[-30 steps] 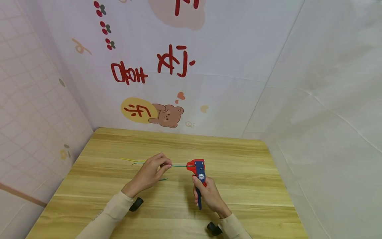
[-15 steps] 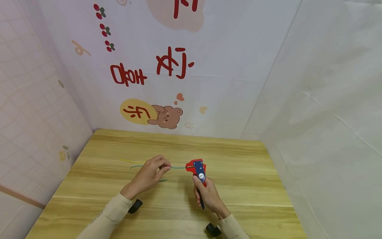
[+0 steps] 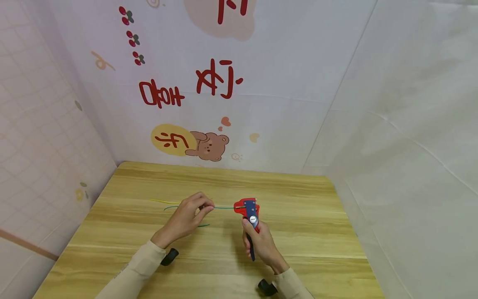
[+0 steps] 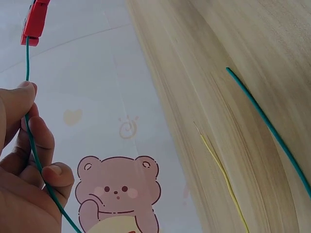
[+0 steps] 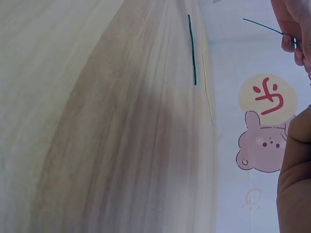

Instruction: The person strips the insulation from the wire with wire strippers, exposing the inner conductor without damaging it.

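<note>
My left hand (image 3: 188, 216) pinches a green wire (image 3: 224, 207) between thumb and index finger; in the left wrist view the wire (image 4: 27, 63) runs across the curled fingers. Its far end enters the red jaws of a red and blue wire stripper (image 3: 251, 209). Around the stripper's handles, my right hand (image 3: 263, 245) is curled, thumb on the near side. In the right wrist view only part of the right hand (image 5: 295, 179) shows at the edge, the tool out of sight. Whether the handles are fully squeezed, I cannot tell.
A yellow wire (image 3: 159, 201) lies on the wooden table (image 3: 298, 232) behind my left hand, its thin end bare in the left wrist view. Another green wire (image 4: 269, 126) lies on the table, partly hidden by the left hand in the head view. Printed cloth walls stand behind and beside the table.
The stripper's lower handle has swung closer to my right hand's palm since a second ago, and the tool has shifted slightly right. The left hand keeps its pinch on the green wire.
</note>
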A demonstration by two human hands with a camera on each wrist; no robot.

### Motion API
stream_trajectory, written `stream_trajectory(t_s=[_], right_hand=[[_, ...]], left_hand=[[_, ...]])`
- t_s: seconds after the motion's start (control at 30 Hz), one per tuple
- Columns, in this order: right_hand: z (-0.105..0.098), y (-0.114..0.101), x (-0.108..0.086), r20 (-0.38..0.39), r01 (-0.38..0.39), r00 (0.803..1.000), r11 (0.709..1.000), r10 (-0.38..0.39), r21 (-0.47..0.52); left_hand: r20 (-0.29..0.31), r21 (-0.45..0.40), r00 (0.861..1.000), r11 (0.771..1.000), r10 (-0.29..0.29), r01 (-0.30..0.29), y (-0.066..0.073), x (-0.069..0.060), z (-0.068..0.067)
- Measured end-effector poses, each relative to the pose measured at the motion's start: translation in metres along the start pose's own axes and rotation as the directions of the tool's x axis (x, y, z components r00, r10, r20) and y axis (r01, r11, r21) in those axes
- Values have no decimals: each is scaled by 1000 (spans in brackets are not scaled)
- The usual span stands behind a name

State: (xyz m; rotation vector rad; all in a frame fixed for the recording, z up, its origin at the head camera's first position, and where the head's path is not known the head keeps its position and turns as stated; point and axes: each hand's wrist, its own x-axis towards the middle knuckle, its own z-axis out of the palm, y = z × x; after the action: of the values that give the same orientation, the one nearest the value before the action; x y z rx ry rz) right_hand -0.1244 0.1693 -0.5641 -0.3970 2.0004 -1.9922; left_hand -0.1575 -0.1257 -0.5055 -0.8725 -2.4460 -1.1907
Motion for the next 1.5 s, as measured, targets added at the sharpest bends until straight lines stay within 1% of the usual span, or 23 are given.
stream_trajectory(t_s=[0.13, 0.33, 0.47, 0.57, 0.67, 0.9, 1.1, 1.27, 1.33, 1.5], right_hand=[[-1, -1, 0, 3, 5, 1000, 1000, -5, -2], [-3, -1, 0, 3, 2, 1000, 1000, -2, 1], [-7, -1, -2, -11, -4, 1000, 1000, 4, 17], [-11, 1, -2, -38, -13, 999, 1000, 14, 26], [-15, 2, -1, -50, -14, 999, 1000, 15, 22], [-16, 5, -1, -45, -18, 999, 1000, 19, 17], [-16, 6, -1, -39, -19, 999, 999, 20, 31], [-17, 8, -1, -25, 6, 1000, 1000, -5, 27], [-17, 8, -1, -21, 17, 1000, 1000, -16, 20], [-18, 8, -1, -19, 16, 1000, 1000, -16, 15]], left_hand=[[-7, 2, 1000, 1000, 10, -10, 1, 1, -1], [-6, 7, 1000, 1000, 7, -7, 1, 2, -2], [-5, 17, 1000, 1000, -14, 14, -1, 0, -4], [-15, 27, 999, 999, -31, 32, -4, -3, -6], [-18, 33, 999, 999, -43, 43, -9, -5, -8], [-4, 37, 999, 998, -53, 53, -15, -8, -11], [-21, 48, 999, 998, -49, 50, -20, -10, -10], [-38, 51, 999, 998, -37, 39, -26, -12, -9], [-38, 53, 998, 998, -41, 43, -28, -13, -9], [-23, 57, 997, 995, -77, 79, -31, -14, -10]])
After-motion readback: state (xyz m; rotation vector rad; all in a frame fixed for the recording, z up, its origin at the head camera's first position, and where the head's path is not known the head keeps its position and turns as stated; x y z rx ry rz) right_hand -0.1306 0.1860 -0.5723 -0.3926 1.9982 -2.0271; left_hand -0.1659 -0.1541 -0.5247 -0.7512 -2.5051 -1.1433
